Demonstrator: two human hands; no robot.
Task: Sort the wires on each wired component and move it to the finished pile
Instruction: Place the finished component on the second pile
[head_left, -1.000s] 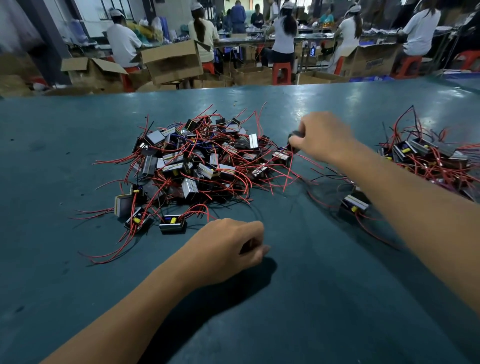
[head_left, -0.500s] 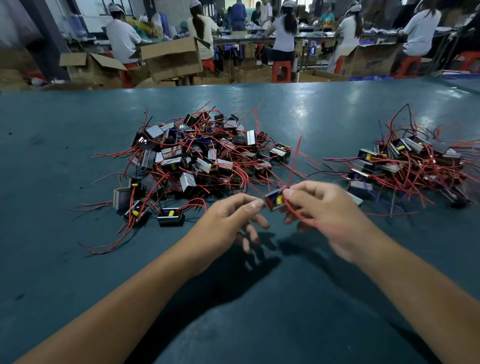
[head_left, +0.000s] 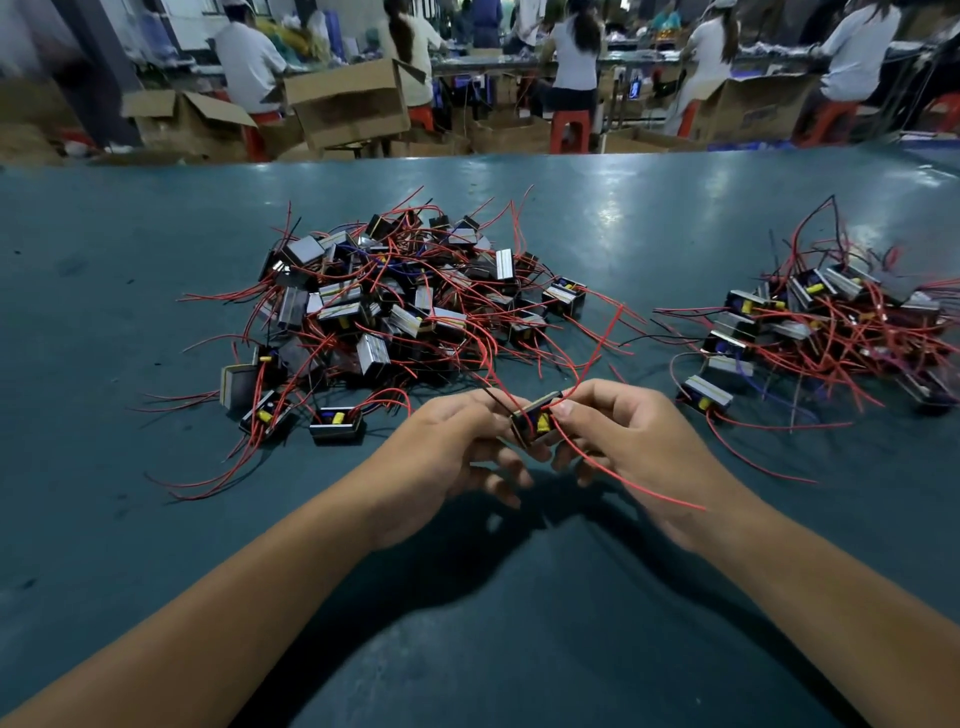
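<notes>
Left hand has joined right hand, both now pinching the component. Its far side hidden behind fingers. Boxes blurry, contents unclear.

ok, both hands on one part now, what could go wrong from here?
1. One red wire of the held part arcs back toward the big pile; it may snag loose wires there when the part goes to the right pile.
2. Left hand and right hand pinch only its edges above the table; it could slip.
3. Another wire trails over the right wrist and may catch.
</notes>
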